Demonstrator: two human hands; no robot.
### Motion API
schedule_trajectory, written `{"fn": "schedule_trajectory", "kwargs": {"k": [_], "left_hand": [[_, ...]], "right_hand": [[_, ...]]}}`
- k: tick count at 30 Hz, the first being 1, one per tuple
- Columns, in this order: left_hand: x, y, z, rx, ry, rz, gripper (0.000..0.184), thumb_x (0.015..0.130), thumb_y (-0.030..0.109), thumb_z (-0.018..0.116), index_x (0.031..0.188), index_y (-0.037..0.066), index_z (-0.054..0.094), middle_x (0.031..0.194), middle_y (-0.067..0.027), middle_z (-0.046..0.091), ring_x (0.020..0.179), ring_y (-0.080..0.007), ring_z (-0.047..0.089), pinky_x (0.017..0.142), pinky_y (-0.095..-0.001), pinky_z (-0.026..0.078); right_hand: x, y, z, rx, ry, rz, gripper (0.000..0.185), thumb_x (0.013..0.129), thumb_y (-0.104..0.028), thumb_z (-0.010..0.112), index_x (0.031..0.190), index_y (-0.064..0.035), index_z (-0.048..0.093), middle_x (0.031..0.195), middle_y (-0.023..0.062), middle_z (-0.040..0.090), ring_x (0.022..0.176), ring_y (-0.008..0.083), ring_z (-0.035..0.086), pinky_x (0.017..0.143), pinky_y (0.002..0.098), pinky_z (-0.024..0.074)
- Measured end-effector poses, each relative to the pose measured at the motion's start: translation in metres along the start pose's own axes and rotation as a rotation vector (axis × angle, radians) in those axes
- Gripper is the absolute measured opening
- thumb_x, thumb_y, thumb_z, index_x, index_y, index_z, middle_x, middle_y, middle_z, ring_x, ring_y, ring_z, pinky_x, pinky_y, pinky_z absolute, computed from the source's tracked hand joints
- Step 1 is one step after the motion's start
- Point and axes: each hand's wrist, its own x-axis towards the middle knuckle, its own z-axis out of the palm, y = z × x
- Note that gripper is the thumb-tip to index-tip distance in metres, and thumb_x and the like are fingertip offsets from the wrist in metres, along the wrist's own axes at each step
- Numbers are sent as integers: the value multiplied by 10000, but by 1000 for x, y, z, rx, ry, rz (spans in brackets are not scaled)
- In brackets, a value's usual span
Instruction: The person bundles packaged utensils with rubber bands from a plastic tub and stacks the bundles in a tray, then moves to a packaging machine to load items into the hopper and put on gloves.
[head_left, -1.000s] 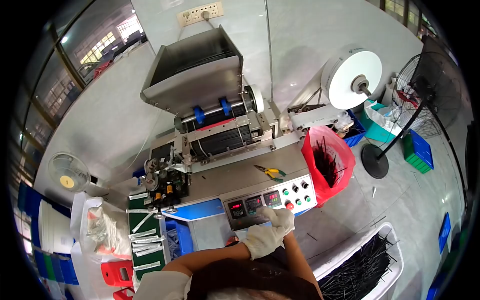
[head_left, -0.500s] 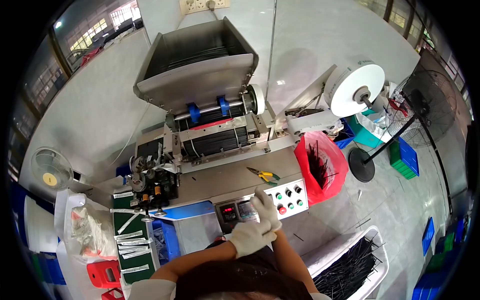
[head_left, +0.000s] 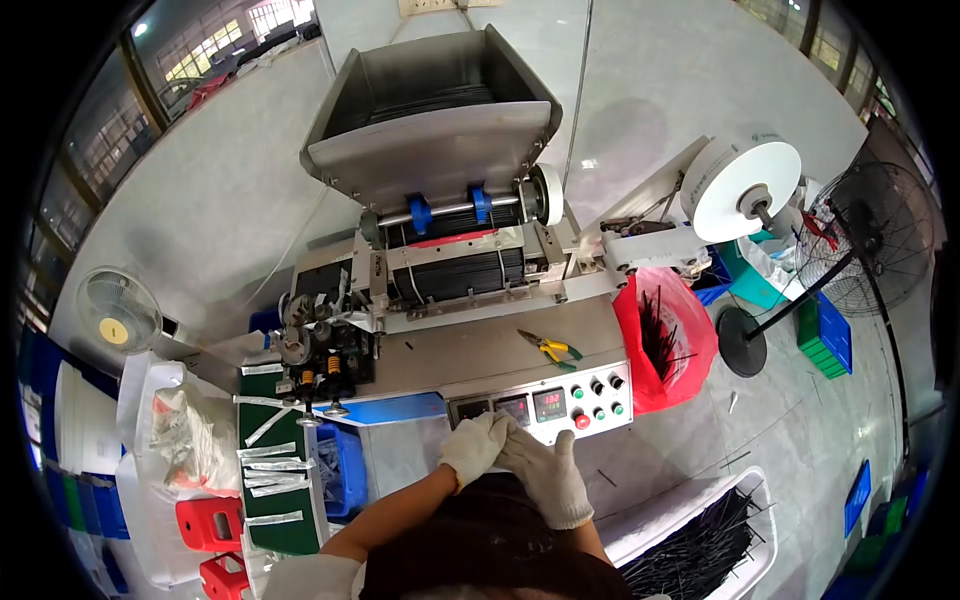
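Both hands wear white knitted gloves and meet in front of the machine's control panel (head_left: 590, 415). My left hand (head_left: 472, 452) is closed at the finger end of the glove on my right hand (head_left: 550, 480). The right thumb stands apart, with the other fingers stretched toward the left hand; the contact between them is partly hidden. Beyond the hands, yellow-and-green-handled pliers (head_left: 550, 347) lie on the metal machine top (head_left: 470, 352). The feeding machine's steel hopper (head_left: 430, 140) holds thin black sticks.
White-wrapped strips lie on a green conveyor belt (head_left: 270, 538) at left. A red bag (head_left: 690, 350) and a white tub (head_left: 765, 535) hold black sticks at right. A white paper roll (head_left: 720, 195), standing fan (head_left: 740, 345) and blue bin (head_left: 350, 470) surround the machine.
My left hand has moved from the right wrist to the right glove's finger end. My right hand has lowered and turned. The whole view has shifted, with the machine appearing farther right.
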Motion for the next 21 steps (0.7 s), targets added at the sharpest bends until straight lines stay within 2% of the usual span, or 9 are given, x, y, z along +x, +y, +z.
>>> {"fn": "schedule_trajectory", "kwargs": {"k": [4,5,8,9,11,16,17,19,21], "left_hand": [[-5,9,-1,29,-76,75,312,883,316,347,977,110,563,960,-169,569,843,-340,559,721,-390,454],[7,-25,23,385,-17,366,197,858,214,393,972,84,486,948,-152,537,829,-331,563,682,-422,464],[3,-22,21,495,-13,410,270,822,261,465,1014,74,495,993,-162,536,841,-323,576,708,-401,477],[-11,19,-11,-36,-103,-137,358,811,381,496,1008,82,513,918,-160,588,844,-307,586,696,-393,470],[-21,18,-15,61,6,-60,481,770,500,521,1021,90,521,927,-155,601,875,-311,576,712,-380,458],[-54,72,4,505,-451,544,540,712,535,559,999,79,519,999,-128,540,894,-295,553,745,-407,437],[-46,73,5,285,-391,720,493,750,505,523,966,62,533,899,-128,573,789,-291,588,652,-415,465],[-30,74,19,500,-323,538,388,808,429,473,923,68,555,783,-122,594,613,-283,596,506,-416,465],[-25,66,28,564,-179,666,308,845,351,437,823,73,569,645,-107,595,470,-268,566,392,-410,424]], "right_hand": [[-12,19,4,1469,38,184,818,794,-609,312,1323,9,227,1353,172,260,1260,272,231,983,436,226],[-14,18,5,1286,106,153,961,761,-707,213,1292,93,211,1341,210,258,1243,329,234,1049,403,121],[-5,-11,-2,1199,65,-41,994,732,-750,148,1274,73,276,1266,187,370,1164,292,349,995,404,223],[-7,0,-3,1138,172,-42,984,731,-751,150,1268,61,292,1222,164,406,1110,277,385,975,404,246],[-3,-3,-9,1199,348,-125,861,776,-697,195,1318,-29,236,1264,127,337,1093,257,374,979,395,256],[26,74,-2,1525,469,-79,463,834,-429,370,1192,-136,384,1245,58,375,1152,282,325,961,512,196],[31,91,-1,1796,452,-41,417,827,-386,397,1170,-149,404,1231,49,390,1153,289,326,949,530,206],[34,100,-7,2928,347,-159,336,815,-300,451,1127,-175,443,1201,32,421,1155,303,328,924,566,226],[39,103,7,2772,563,-164,366,824,-288,444,1167,-167,408,1206,36,417,1148,294,345,925,559,230]]}}
